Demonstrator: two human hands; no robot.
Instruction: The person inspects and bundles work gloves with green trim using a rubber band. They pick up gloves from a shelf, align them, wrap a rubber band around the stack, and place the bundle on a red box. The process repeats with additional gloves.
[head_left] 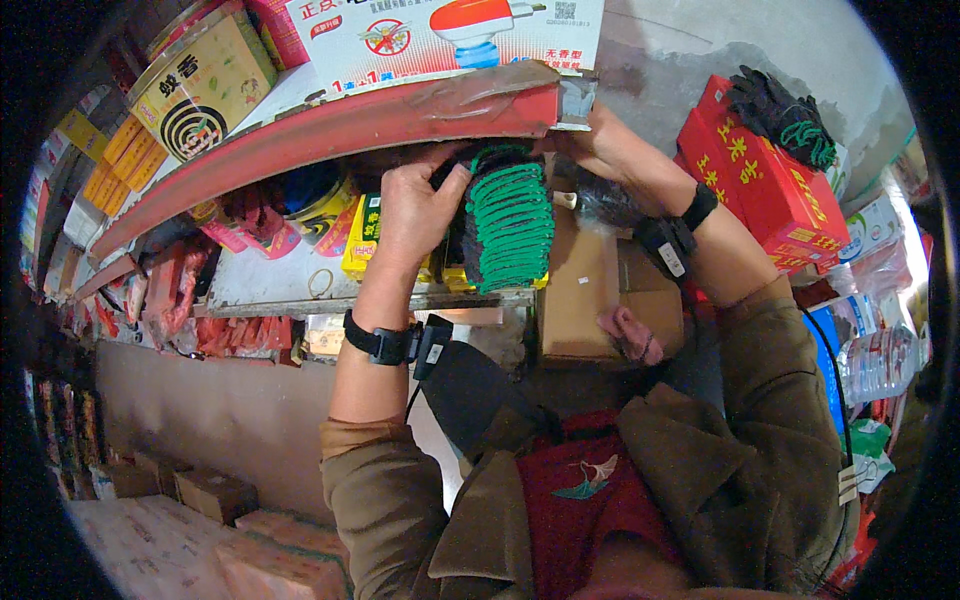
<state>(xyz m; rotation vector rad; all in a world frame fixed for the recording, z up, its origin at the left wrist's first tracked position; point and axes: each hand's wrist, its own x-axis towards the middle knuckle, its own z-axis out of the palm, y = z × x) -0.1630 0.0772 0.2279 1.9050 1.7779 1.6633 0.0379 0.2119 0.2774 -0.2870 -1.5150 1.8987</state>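
A thick bundle of black work gloves (508, 225) with green cuffs stands under the red shelf edge, its cuffs stacked in a row. My left hand (422, 205) is closed at the bundle's upper left, thumb bent against its side; the other fingertips are hidden beneath the shelf edge. On the other side, my right hand (615, 155) reaches in beside the shelf's metal corner, close to the bundle's far right end. Its fingers are mostly hidden there. Behind and below the gloves, yellow boxes (360, 245) rest on the lower shelf (255, 285).
The red shelf edge (330, 130) runs right above my hands, bearing a white box (400, 35) and a yellow tin (200, 90). Cardboard boxes (578, 290) stand below right. Black gloves (780, 110) lie on a red carton (755, 190) at right.
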